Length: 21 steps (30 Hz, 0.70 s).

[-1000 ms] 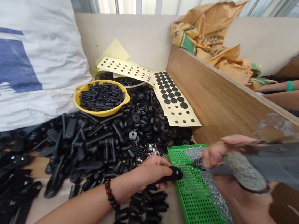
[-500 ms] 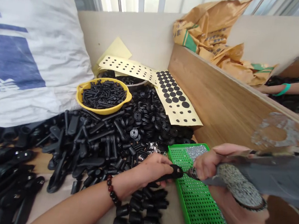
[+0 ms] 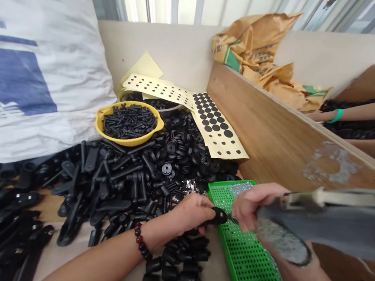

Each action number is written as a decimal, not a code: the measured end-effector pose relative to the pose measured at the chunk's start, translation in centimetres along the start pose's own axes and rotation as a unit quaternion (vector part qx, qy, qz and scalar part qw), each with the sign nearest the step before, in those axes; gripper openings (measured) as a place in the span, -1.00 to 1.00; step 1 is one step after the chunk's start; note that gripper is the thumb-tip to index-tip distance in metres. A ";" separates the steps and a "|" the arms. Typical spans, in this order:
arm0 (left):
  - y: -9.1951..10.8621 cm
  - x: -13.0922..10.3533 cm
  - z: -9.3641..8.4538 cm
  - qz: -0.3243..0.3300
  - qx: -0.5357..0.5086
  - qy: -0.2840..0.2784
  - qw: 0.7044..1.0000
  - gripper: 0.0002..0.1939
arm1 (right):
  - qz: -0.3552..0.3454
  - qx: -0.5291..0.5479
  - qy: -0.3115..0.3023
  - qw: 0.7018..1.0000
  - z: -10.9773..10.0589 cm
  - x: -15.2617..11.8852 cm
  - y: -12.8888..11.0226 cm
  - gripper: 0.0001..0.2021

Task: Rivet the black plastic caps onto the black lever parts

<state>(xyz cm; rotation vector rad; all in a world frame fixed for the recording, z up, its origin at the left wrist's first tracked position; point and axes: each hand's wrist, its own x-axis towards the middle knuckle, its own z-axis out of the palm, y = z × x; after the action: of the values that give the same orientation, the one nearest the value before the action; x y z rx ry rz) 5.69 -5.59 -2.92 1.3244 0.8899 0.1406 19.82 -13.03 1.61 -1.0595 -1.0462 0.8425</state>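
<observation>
My left hand [image 3: 196,210] pinches a black plastic handle piece [image 3: 219,215] above the left edge of a green perforated tray [image 3: 246,255]. My right hand [image 3: 250,205] is closed around the front of a grey power screwdriver [image 3: 334,219], which is blurred by motion. Its thin tip points left and meets the end of the handle piece; the exact contact is too small to make out. Small silvery screws [image 3: 240,188] lie at the far end of the tray. Short black cylindrical parts [image 3: 171,272] stand in rows below my left wrist.
Black plastic parts [image 3: 118,178] are heaped across the table. Behind them are a yellow bowl [image 3: 126,141] of black screw-like pieces and dotted sticker sheets [image 3: 228,148]. A white sack [image 3: 79,61] stands left. Beyond a wooden divider [image 3: 258,116], another person's arm [image 3: 367,113] reaches in.
My right hand and the screwdriver have shifted slightly left, with the tool's body turned a little. My left hand keeps its grip on the handle piece. The view has tilted slightly.
</observation>
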 end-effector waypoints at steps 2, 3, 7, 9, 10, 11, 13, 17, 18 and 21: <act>-0.4 0.1 -0.2 0.013 0.008 -0.005 1.000 -0.84 | -0.042 0.052 0.009 0.998 0.0 0.8 -0.1 -0.72; -0.6 0.2 -0.4 0.018 0.012 -0.012 1.000 -0.83 | -0.060 0.073 0.022 0.995 0.0 1.3 0.1 -0.73; -1.3 0.5 -0.9 0.042 0.029 -0.058 0.997 -0.76 | -0.069 0.081 0.058 0.993 0.2 2.8 2.4 -0.74; -1.4 0.5 -1.0 0.046 0.035 -0.067 0.996 -0.74 | -0.056 0.072 0.063 0.994 0.2 3.1 4.0 -0.77; -1.5 0.5 -1.0 0.044 0.036 -0.067 0.996 -0.73 | -0.051 0.068 0.067 0.994 0.1 3.1 4.6 -0.78; -1.5 0.5 -1.1 0.039 0.035 -0.066 0.996 -0.72 | -0.047 0.065 0.069 0.994 0.1 3.0 5.1 -0.78; -1.5 0.5 -1.1 0.033 0.030 -0.064 0.997 -0.73 | -0.043 0.062 0.075 0.994 0.0 2.9 5.8 -0.77; -1.5 0.6 -1.1 0.036 0.034 -0.061 0.997 -0.74 | -0.051 0.062 0.091 0.993 0.2 3.0 5.9 -0.77; -1.4 0.6 -1.1 0.039 0.038 -0.060 0.997 -0.74 | -0.053 0.061 0.093 0.992 0.3 3.0 5.8 -0.77; -1.4 0.6 -1.1 0.039 0.045 -0.059 0.996 -0.73 | -0.055 0.050 0.094 0.993 0.5 3.1 5.7 -0.77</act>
<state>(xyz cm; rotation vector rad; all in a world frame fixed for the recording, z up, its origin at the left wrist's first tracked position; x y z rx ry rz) 4.84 -4.82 -4.44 1.4372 0.7512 0.0833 19.98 -8.44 -3.02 -0.9681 -0.8863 0.6853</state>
